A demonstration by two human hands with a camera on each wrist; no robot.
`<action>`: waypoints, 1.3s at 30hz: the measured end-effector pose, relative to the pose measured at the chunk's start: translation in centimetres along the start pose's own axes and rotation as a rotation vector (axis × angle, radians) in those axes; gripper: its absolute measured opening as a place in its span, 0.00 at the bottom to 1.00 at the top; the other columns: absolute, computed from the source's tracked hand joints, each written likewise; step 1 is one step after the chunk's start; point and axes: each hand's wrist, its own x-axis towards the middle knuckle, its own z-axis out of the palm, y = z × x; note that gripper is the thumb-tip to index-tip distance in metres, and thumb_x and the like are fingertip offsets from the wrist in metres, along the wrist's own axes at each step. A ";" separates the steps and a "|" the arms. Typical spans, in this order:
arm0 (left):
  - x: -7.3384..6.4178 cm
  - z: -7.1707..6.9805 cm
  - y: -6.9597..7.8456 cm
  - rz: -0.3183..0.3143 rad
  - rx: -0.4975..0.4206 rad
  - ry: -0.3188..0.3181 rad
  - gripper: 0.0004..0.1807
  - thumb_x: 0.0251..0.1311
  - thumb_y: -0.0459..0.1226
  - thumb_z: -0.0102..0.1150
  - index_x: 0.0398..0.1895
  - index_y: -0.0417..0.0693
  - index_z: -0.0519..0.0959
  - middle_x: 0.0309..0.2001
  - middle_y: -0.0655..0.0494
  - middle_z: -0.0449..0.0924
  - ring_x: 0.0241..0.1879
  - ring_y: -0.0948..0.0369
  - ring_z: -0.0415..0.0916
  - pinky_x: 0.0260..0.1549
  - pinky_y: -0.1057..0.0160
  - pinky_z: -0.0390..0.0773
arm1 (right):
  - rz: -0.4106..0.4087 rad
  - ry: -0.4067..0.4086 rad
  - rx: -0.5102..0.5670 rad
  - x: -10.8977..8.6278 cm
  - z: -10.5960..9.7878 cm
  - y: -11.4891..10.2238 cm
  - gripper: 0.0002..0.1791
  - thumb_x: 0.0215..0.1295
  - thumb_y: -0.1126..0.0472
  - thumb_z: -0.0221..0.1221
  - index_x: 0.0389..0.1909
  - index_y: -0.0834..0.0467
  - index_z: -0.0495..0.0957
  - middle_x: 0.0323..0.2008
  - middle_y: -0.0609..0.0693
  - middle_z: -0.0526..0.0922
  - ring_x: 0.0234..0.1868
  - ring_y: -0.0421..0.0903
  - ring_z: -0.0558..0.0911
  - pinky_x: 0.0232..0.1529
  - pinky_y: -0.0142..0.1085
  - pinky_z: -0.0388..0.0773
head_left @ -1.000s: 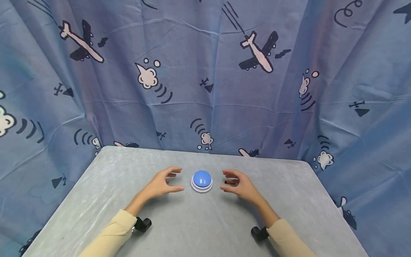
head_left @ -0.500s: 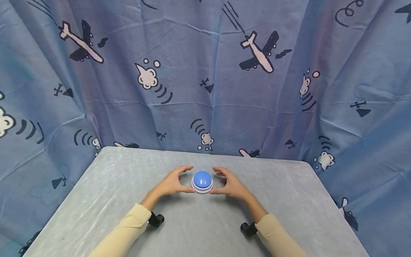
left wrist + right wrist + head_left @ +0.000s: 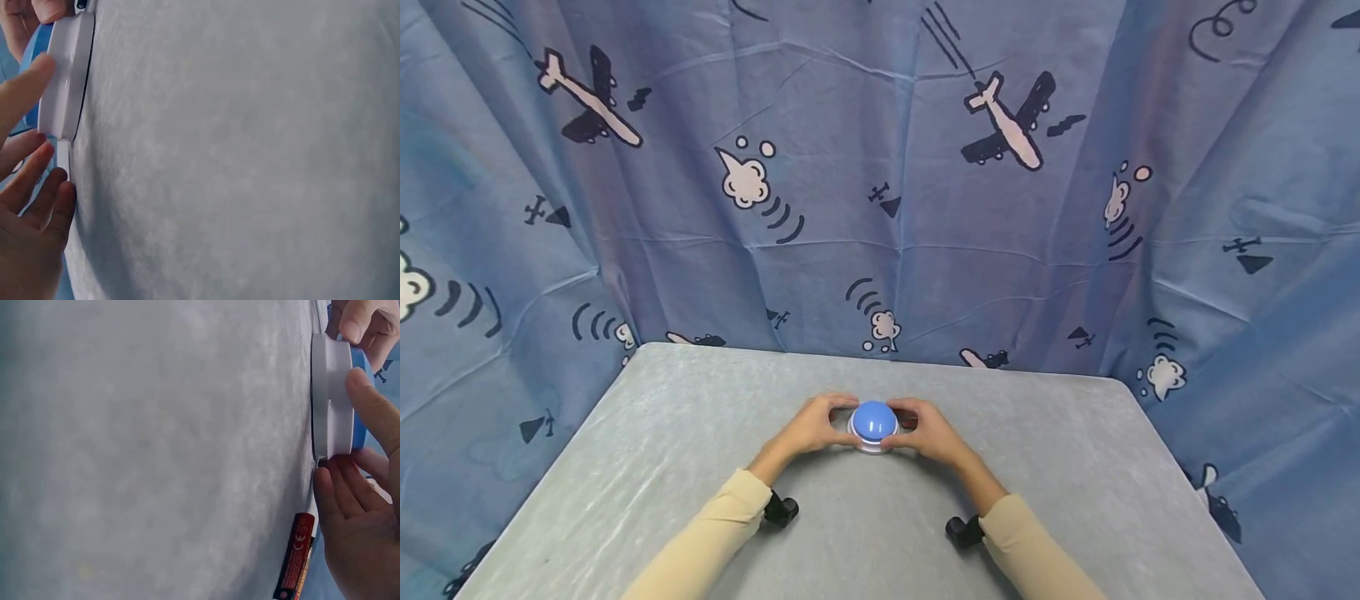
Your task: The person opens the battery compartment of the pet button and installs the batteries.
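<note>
A round push button (image 3: 874,421) with a blue dome and a white base sits on the grey-white table (image 3: 880,533). My left hand (image 3: 814,428) holds its left side, thumb in front and fingers behind. On the right side my right hand (image 3: 931,431) holds it the same way. Both thumbs lie against the near side of the button, close together. In the left wrist view the left thumb (image 3: 31,81) reaches over the white base (image 3: 65,75). A red and black battery (image 3: 295,556) lies below the right hand's fingers in the right wrist view.
A blue curtain (image 3: 820,208) printed with planes and clouds hangs behind the table and along its sides. A black wrist camera (image 3: 781,510) is strapped to the left wrist, another black camera (image 3: 964,532) to the right.
Both hands have moved inward from either side, going from apart to holding the button between them. The button has stayed in nearly the same place.
</note>
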 end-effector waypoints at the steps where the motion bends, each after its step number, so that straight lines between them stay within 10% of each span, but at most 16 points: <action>1: 0.0 0.1 0.0 -0.008 -0.007 -0.002 0.34 0.48 0.38 0.82 0.58 0.31 0.80 0.58 0.40 0.79 0.60 0.46 0.74 0.58 0.51 0.74 | -0.004 0.007 0.008 0.0 0.0 0.1 0.36 0.51 0.60 0.79 0.61 0.68 0.77 0.56 0.59 0.82 0.54 0.55 0.81 0.54 0.46 0.79; 25: -0.9 0.6 1.0 -0.040 -0.420 0.045 0.30 0.53 0.29 0.77 0.60 0.34 0.79 0.57 0.42 0.79 0.56 0.47 0.77 0.52 0.57 0.79 | -0.053 0.037 0.226 -1.1 -0.6 -0.1 0.32 0.53 0.67 0.77 0.60 0.68 0.79 0.55 0.60 0.82 0.53 0.56 0.82 0.55 0.50 0.78; 39: -1.7 0.8 2.4 0.011 -0.482 0.029 0.32 0.56 0.28 0.75 0.65 0.34 0.75 0.62 0.40 0.75 0.59 0.43 0.74 0.56 0.51 0.76 | -0.101 0.042 0.314 -2.3 -0.8 -0.8 0.31 0.53 0.69 0.76 0.60 0.65 0.79 0.56 0.56 0.81 0.56 0.54 0.81 0.57 0.44 0.77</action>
